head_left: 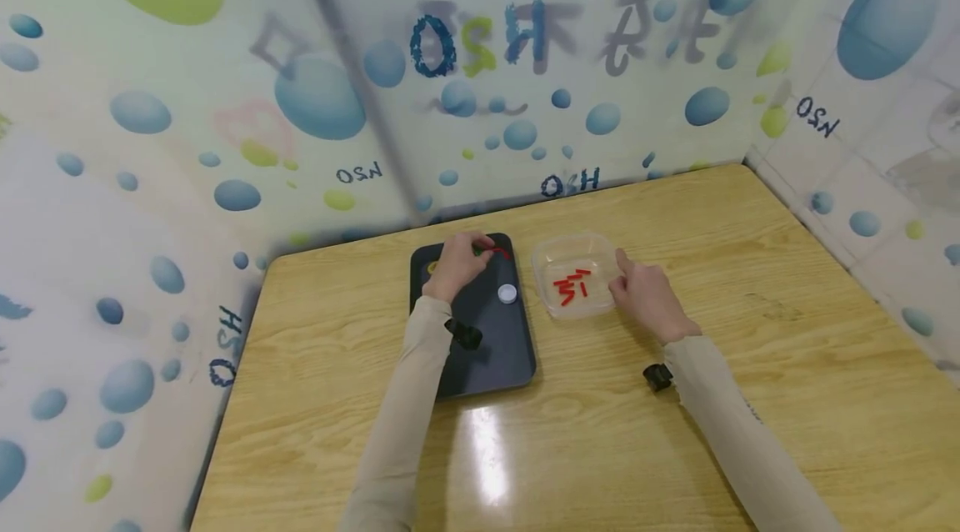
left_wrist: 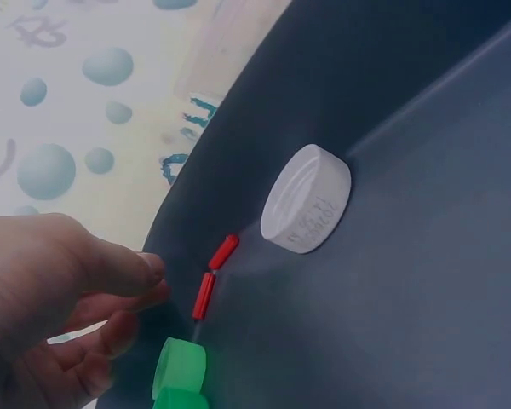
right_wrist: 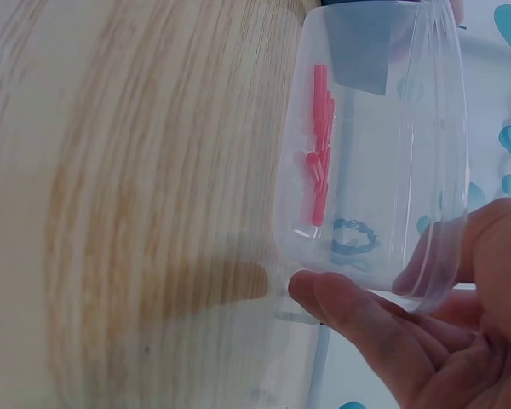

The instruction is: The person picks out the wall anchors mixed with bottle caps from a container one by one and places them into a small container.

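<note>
My left hand (head_left: 459, 265) is over the dark tray (head_left: 495, 348), fingers bent and nothing visible in them. Close to its fingertips in the left wrist view lie two small red pieces (left_wrist: 203, 296), end to end near the tray's edge. A green cap (left_wrist: 180, 366) sits beside them, and a white bottle cap (left_wrist: 311, 200) rests on the tray farther along. With thumb and fingers, my right hand (head_left: 648, 294) grips the right wall of a clear plastic container (head_left: 577, 244). Several short red sticks (right_wrist: 320, 145) lie on the container's floor.
Part of a yellowish ring (head_left: 432, 267) shows on the tray, left of my left hand. Tray and container stand side by side on a wooden table (head_left: 600, 415). A patterned wall (head_left: 517, 132) rises behind the table's far edge.
</note>
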Available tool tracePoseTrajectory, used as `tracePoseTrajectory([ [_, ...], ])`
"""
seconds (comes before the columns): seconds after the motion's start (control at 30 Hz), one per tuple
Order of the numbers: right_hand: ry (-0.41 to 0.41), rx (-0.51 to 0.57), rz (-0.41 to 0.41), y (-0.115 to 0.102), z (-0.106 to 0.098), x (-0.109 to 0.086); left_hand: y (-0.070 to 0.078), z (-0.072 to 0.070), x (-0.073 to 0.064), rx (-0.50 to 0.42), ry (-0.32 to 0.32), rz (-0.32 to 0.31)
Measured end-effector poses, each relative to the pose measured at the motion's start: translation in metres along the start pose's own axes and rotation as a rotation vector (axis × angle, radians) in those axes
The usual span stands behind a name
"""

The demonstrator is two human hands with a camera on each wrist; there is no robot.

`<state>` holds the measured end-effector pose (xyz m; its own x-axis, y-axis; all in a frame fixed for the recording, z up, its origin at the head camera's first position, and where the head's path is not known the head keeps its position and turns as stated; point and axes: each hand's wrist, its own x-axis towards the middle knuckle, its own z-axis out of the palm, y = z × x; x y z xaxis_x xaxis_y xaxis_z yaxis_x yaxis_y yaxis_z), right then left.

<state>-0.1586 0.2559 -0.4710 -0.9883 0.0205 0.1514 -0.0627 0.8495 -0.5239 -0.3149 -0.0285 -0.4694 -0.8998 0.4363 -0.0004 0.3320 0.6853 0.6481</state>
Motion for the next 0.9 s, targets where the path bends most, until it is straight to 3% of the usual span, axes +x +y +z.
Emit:
tracePoseTrajectory([
  [0.63, -0.008, -0.003, 0.006, -0.0008, 0.0002, 0.0004, -0.0036, 0.0090, 0.0069, 0.052, -0.015, -0.042],
  [0.9, -0.008, -0.008, 0.000, -0.0017, 0.0000, 0.0005, -0.0040, 0.0097, 0.0077, 0.070, -0.003, -0.031],
])
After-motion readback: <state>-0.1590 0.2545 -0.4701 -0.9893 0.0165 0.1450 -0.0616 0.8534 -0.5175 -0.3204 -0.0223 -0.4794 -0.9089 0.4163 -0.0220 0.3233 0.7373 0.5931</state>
